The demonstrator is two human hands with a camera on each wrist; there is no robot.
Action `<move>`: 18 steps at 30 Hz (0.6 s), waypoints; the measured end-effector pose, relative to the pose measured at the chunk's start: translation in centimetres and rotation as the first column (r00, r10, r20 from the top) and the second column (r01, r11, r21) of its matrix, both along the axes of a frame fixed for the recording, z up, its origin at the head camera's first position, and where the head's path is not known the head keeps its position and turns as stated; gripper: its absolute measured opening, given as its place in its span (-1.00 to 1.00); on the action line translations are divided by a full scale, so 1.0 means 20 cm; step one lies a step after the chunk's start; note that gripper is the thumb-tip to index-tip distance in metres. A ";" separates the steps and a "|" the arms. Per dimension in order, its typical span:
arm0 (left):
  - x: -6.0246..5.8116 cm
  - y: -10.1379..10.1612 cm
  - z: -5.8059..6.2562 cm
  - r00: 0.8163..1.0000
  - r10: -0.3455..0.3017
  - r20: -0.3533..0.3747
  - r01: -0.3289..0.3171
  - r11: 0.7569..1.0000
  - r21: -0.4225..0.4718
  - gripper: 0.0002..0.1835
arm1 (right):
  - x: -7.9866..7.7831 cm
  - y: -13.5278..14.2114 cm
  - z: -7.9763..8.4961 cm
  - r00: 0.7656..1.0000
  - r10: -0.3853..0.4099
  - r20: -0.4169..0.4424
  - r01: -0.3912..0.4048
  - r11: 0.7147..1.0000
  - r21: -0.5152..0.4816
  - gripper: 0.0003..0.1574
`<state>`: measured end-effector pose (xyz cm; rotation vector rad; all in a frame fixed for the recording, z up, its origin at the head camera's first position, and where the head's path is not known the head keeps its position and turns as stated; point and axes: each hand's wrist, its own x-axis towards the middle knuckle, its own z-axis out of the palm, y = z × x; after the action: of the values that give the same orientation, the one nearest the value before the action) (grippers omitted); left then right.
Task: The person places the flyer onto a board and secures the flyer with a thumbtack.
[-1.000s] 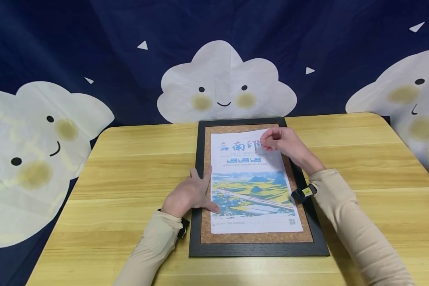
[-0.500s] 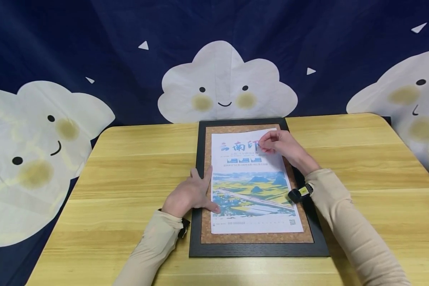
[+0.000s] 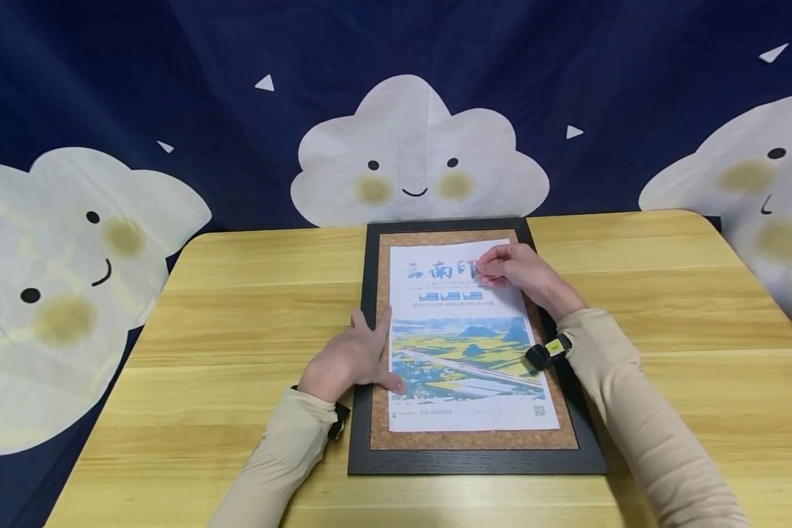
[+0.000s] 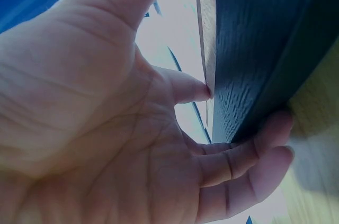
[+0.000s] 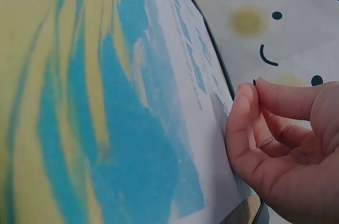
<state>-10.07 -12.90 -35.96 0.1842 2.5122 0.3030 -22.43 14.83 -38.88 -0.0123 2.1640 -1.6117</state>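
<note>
A printed poster (image 3: 449,414) with a blue and yellow landscape lies on a cork board (image 3: 471,440) in a black frame (image 3: 475,462). My left hand (image 3: 345,359) rests across the frame's left side, fingers mostly straight and spread, the thumb on the poster's lower left. In the left wrist view, two fingertips (image 4: 275,128) lie against the frame's outer edge. Over the poster's upper right, my right hand (image 3: 521,271) pinches thumb to forefinger. A tiny dark thing (image 5: 255,82) shows between those fingertips in the right wrist view; its kind cannot be told.
The frame lies on a light wooden table (image 3: 251,308), its far edge close to the table's back edge. Behind hangs a dark blue cloth (image 3: 224,44) printed with white smiling clouds (image 3: 409,147). A wrist camera (image 3: 537,357) hangs over the poster's right edge.
My right wrist and forearm have shifted slightly left, and the right hand has come slightly down toward me over the poster. The poster's upper right corner shows more. My left hand has stayed put.
</note>
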 end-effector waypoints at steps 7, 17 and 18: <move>0.00 0.00 0.00 1.000 -0.012 -0.001 0.012 1.000 -0.007 0.44 | -0.02 -0.05 0.00 1.000 -0.018 -0.018 0.019 0.996 0.083 -0.74; 0.00 0.00 0.00 1.000 -0.006 0.002 0.006 1.000 -0.001 0.45 | -0.06 -0.09 0.00 0.999 -0.044 -0.012 0.045 0.989 0.141 -0.77; 0.00 0.00 0.00 1.000 -0.004 0.003 0.004 1.000 -0.003 0.45 | -0.06 -0.09 0.00 0.999 -0.043 -0.013 0.045 0.988 0.150 -0.77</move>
<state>-10.00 -12.86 -35.87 0.1879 2.5084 0.2982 -23.62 12.95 -38.84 0.0745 2.3026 -1.4701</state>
